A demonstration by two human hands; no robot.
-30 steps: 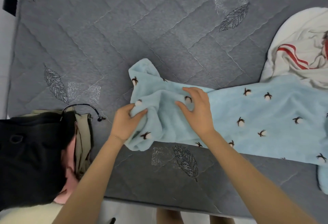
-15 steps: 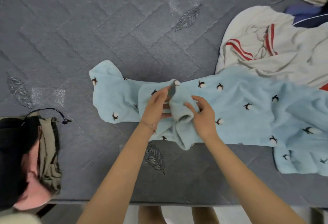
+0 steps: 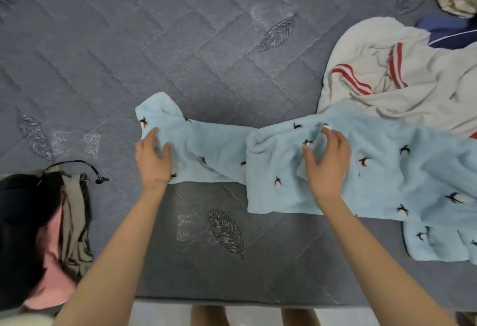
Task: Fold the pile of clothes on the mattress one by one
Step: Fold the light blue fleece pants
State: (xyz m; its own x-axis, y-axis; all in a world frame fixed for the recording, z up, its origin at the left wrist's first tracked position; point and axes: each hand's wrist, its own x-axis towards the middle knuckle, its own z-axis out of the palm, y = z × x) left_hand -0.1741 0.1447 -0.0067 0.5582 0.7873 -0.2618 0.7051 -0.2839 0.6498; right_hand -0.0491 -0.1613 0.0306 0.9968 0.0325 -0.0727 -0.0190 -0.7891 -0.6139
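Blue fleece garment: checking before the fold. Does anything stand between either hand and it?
Nothing visible: the left hand presses and the right hand pinches the blue fleece garment directly.

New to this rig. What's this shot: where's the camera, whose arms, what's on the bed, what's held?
No machine: a person works with bare hands, and one head-worn camera looks down at them. The left hand lies on the narrow end of a light blue fleece garment; the right hand pinches a fold near its middle. The garment is spread on a grey mattress. To the right lies a white garment with red stripes; at left, a stack of clothes.
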